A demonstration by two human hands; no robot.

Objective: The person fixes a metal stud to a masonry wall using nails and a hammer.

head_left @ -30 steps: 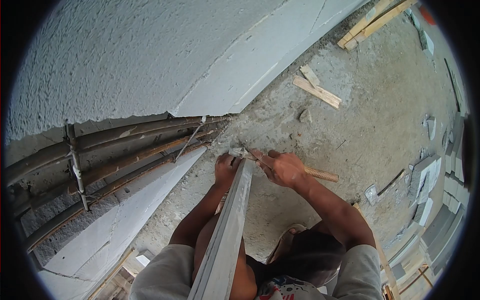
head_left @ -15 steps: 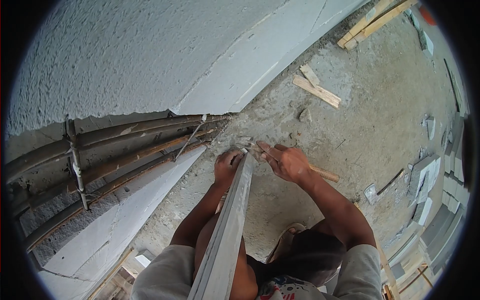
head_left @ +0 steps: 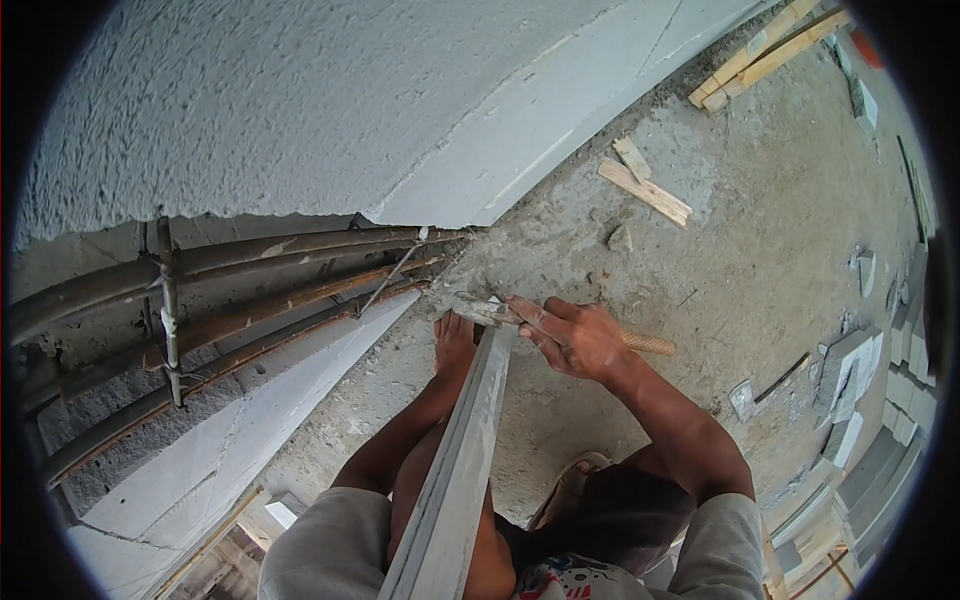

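A long grey metal bar (head_left: pixel 462 455) runs from my lap up to a far end between my hands. My left hand (head_left: pixel 456 345) is closed on the bar's left side, close to that end; the thumb is hidden. In my right hand (head_left: pixel 580 340) is a hammer with a tan cross-hatched handle (head_left: pixel 648 343), gripped close to the head. The grey, dirt-covered hammer head (head_left: pixel 482 309) lies across the bar's far end, just above my left fingers.
A rough grey wall (head_left: pixel 270 110) rises at upper left, with bundled steel reinforcing bars (head_left: pixel 230 305) exposed beneath it. Wood scraps (head_left: pixel 645 190) and a stone (head_left: pixel 620 238) lie on the concrete floor (head_left: pixel 740 270). Grey block pieces (head_left: pixel 850 360) are at the right.
The hammer head has shifted left, across the bar's end. My left fingers have slid slightly lower beside the bar, and the view has shifted a little.
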